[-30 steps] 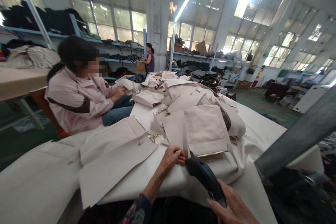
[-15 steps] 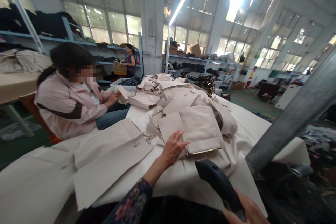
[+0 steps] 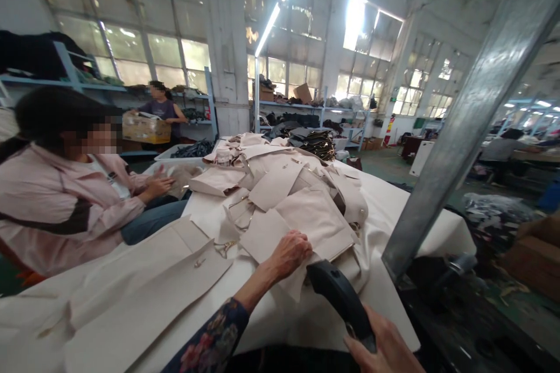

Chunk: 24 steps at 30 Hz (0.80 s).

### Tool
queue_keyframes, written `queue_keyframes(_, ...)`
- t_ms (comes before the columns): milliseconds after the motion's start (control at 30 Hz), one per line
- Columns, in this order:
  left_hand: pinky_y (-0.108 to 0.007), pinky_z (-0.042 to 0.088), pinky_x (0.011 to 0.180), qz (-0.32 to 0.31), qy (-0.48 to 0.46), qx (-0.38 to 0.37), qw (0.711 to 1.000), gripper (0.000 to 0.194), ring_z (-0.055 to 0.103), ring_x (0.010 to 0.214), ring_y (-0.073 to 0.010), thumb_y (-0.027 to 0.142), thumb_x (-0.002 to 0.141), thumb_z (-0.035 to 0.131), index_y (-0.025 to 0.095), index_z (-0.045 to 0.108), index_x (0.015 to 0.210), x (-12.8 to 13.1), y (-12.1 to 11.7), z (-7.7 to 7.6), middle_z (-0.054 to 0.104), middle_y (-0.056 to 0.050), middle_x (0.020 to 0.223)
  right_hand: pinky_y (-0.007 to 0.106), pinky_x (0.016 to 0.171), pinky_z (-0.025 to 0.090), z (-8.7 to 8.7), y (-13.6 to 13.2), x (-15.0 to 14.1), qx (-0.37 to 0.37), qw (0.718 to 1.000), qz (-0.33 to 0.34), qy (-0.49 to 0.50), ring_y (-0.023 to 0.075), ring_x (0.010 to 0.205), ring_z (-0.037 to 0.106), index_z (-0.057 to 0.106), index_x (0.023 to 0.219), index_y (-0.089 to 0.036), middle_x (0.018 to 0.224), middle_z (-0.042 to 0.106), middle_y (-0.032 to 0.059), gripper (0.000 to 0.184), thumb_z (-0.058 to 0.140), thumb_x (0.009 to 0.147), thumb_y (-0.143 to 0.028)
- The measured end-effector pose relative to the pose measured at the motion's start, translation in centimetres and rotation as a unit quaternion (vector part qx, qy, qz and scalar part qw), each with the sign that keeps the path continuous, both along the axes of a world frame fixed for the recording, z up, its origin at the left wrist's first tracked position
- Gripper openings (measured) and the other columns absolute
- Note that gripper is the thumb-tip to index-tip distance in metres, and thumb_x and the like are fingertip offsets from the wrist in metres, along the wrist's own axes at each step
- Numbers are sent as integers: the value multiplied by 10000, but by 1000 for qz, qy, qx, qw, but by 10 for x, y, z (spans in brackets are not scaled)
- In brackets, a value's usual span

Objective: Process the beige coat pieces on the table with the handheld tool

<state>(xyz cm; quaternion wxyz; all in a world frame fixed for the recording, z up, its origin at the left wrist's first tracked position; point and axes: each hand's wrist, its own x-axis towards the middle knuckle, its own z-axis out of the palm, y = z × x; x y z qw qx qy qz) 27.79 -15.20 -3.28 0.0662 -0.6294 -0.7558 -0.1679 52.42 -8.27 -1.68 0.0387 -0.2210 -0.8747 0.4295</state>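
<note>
My left hand [image 3: 289, 253] is closed, fingers curled at the near edge of a beige bag [image 3: 312, 215] with a zip along its border. A loose flap of the same material hangs just below that hand. My right hand [image 3: 385, 341] grips a black curved handheld tool [image 3: 339, 291]; its exact kind I cannot make out. The tool's wide front end points at the bag, close to my left hand. To the left lies a long beige bag piece [image 3: 149, 297] with a small metal clasp.
Behind the bag, a heap of beige bag pieces [image 3: 275, 178] covers the white table [image 3: 385, 204]. A slanted metal post [image 3: 459, 128] rises on the right. A co-worker [image 3: 65, 204] sits at the left; another person [image 3: 168, 113] carries a cardboard box [image 3: 146, 129].
My left fingers have gone from spread to curled at the bag's edge. The black tool has moved closer to the bag and my left hand. The view has turned right.
</note>
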Motion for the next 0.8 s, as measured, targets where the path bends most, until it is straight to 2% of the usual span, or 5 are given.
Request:
queue_keyframes(100,-266,393,767,2,-11,-3,1000,240,559,746,-154,205,874,511,145,634,676,2,0,-4,625,-48,764,216,462,425,-1,11,-3,-23,1000,-17,6,137,492,564,461,915,-155,619,530,-15,196,405,820,-317)
queue_keyframes(267,-308,375,797,-9,0,-34,999,227,544,755,-169,178,860,524,141,614,655,2,-2,-28,621,-51,764,235,506,459,0,40,12,26,995,-95,29,143,502,572,433,822,-171,585,523,-21,182,420,831,-353)
queue_keyframes(500,-308,363,821,2,11,-15,1000,218,510,770,-154,136,864,498,140,588,666,8,-5,-51,601,-34,771,244,463,464,-8,70,33,4,996,-91,1,152,467,558,421,838,-170,529,514,-26,261,399,841,-430)
queue_keyframes(667,-283,365,838,26,16,5,1000,181,513,788,-135,160,831,575,145,565,651,11,-12,-60,594,-1,765,239,449,437,-12,91,11,12,997,-77,8,157,460,560,430,818,-171,492,507,-18,270,382,837,-436)
queue_keyframes(800,-295,363,885,48,-16,67,996,160,513,826,-137,172,812,604,142,549,665,13,-17,-72,589,1,778,262,441,427,-12,101,-16,1,997,-67,37,189,478,574,481,859,-158,499,539,15,365,407,808,-512)
